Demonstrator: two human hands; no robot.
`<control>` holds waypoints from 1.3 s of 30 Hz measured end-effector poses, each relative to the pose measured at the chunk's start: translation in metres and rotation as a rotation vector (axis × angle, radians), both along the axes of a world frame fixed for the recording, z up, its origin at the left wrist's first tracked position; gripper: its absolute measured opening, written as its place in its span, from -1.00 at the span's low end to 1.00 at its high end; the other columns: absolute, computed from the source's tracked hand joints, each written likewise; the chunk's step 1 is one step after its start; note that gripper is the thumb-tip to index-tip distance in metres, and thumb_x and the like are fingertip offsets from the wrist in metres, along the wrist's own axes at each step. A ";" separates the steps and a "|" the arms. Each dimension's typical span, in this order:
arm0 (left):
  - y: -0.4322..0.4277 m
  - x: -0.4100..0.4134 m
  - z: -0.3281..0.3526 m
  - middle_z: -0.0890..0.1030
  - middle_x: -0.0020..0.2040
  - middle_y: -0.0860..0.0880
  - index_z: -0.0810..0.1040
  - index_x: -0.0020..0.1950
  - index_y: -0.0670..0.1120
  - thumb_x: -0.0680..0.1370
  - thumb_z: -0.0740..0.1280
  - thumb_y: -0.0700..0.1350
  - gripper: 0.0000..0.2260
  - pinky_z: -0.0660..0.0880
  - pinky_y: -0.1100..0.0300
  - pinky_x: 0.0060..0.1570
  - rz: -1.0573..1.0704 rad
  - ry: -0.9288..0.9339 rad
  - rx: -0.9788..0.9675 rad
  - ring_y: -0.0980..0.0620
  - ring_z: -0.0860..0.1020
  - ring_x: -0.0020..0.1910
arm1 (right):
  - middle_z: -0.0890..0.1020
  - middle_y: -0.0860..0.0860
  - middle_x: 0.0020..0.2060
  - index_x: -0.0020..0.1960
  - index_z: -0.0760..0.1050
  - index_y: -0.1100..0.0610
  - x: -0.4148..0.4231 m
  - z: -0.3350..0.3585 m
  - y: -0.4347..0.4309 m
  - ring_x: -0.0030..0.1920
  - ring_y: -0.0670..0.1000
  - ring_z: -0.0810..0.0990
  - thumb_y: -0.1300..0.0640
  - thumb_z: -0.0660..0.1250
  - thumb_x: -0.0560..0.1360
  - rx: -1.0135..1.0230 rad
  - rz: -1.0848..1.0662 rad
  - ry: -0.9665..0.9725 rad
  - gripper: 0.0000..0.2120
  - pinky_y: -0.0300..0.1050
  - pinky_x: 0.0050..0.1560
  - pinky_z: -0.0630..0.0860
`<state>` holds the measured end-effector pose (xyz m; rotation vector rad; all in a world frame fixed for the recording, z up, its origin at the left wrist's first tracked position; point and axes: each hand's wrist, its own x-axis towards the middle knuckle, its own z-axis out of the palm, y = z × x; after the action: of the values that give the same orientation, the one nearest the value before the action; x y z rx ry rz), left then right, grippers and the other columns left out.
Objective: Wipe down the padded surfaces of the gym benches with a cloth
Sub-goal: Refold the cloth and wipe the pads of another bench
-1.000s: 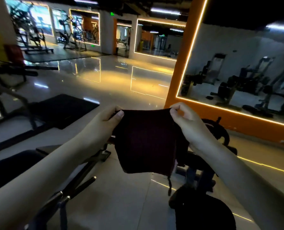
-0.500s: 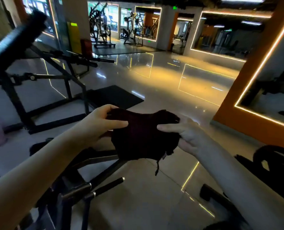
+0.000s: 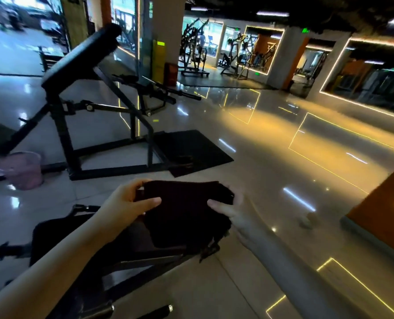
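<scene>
Both hands are on the cloth in this one. The person's left hand (image 3: 127, 203) grips the left side of the dark cloth (image 3: 186, 212), with the thumb laid flat across the front and the fingers curled over the top edge behind it. The right hand (image 3: 234, 214) pinches the right side, one digit pressed on the front and the rest wrapped round the back, so most of them are hidden by the fabric. The cloth is held up between the two hands, kinda bunched and folded over itself, with a loose bit dangling off the lower right corner. It hangs right over the near bench (image 3: 60, 236), a dark padded one on a metal frame that sits under the left forearm. Honestly can't tell if the cloth touches the pad, since both are so dark they blend together. Further back on the left is a tilted bench (image 3: 81, 56), its long black pad slanting upward on a black frame. A pink bin (image 3: 21, 170) stands on the floor just beside the foot of that frame. A black mat (image 3: 191, 150) lies flat on the shiny floor (image 3: 272, 162) at the frame's right end. An orange wall (image 3: 380, 215) cuts in on the right, and some blurry machines (image 3: 193, 51) stand way at the back.
</scene>
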<state>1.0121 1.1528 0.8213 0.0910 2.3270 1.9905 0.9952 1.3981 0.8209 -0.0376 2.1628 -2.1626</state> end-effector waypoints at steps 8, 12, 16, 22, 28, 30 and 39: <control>-0.011 -0.045 -0.121 0.64 -0.01 -0.05 0.55 0.04 0.04 0.55 0.37 -0.24 -0.82 0.63 0.17 -0.16 0.377 -0.204 -0.050 0.03 0.66 -0.08 | 0.66 0.12 -0.01 0.10 0.54 0.10 -0.110 -0.130 -0.033 -0.12 -0.02 0.69 0.28 0.45 0.45 0.147 0.200 -0.181 -0.75 -0.22 -0.19 0.58; -0.002 -0.054 -0.192 0.62 -0.07 -0.06 0.54 0.01 0.00 0.56 0.35 -0.26 -0.85 0.60 0.25 -0.21 0.560 -0.277 -0.135 0.01 0.64 -0.11 | 0.58 -0.02 0.00 0.09 0.49 0.06 -0.144 -0.201 -0.051 -0.02 -0.06 0.59 0.26 0.41 0.49 0.270 0.343 -0.212 -0.77 -0.34 -0.18 0.53; -0.005 -0.067 -0.254 0.61 -0.15 -0.01 0.50 -0.10 0.09 0.56 0.37 -0.22 -0.80 0.55 0.31 -0.26 0.647 -0.319 -0.301 0.07 0.63 -0.14 | 0.57 -0.02 0.05 0.14 0.49 0.06 -0.179 -0.266 -0.068 0.05 -0.07 0.57 0.24 0.40 0.50 0.399 0.485 -0.172 -0.75 -0.28 -0.02 0.56; -0.024 -0.082 -0.329 0.54 -0.18 0.14 0.47 -0.04 0.08 0.59 0.32 -0.04 -0.95 0.46 0.22 -0.10 0.639 -0.253 -0.788 0.13 0.56 -0.13 | 0.61 -0.05 0.00 0.05 0.52 -0.01 -0.210 -0.357 -0.100 0.05 -0.03 0.59 0.19 0.42 0.48 0.513 0.595 -0.120 -0.81 -0.02 0.11 0.57; -0.034 -0.088 -0.378 0.57 -0.25 0.06 0.60 -0.17 0.01 0.29 0.58 -0.03 -0.78 0.40 0.09 -0.14 0.623 0.153 -1.360 -0.01 0.55 -0.26 | 0.57 -0.16 -0.05 0.09 0.52 0.05 -0.222 -0.409 -0.133 0.00 -0.20 0.53 0.21 0.40 0.50 0.505 0.456 0.130 -0.81 -0.43 -0.07 0.41; -0.043 -0.085 -0.385 0.57 -0.12 0.00 0.60 -0.12 -0.01 0.29 0.58 -0.03 -0.75 0.40 0.05 0.01 0.634 0.223 -1.356 -0.04 0.56 -0.13 | 0.57 -0.17 -0.03 0.11 0.51 0.05 -0.223 -0.420 -0.139 0.00 -0.24 0.52 0.20 0.40 0.51 0.492 0.445 0.198 -0.79 -0.38 0.03 0.45; -0.068 -0.088 -0.421 0.51 0.36 -0.10 0.49 0.31 -0.03 0.52 0.11 0.19 -0.52 0.32 -0.08 0.39 0.544 0.256 -1.475 -0.09 0.45 0.37 | 0.34 0.01 0.29 0.17 0.41 -0.11 -0.207 -0.453 -0.142 0.35 0.04 0.32 0.08 0.49 0.39 0.473 0.170 0.835 -0.58 0.24 0.31 0.37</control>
<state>0.9241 1.0851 0.4006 -0.4185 3.5139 -0.1533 0.7887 1.2558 0.3678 -1.2265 2.8643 -1.6302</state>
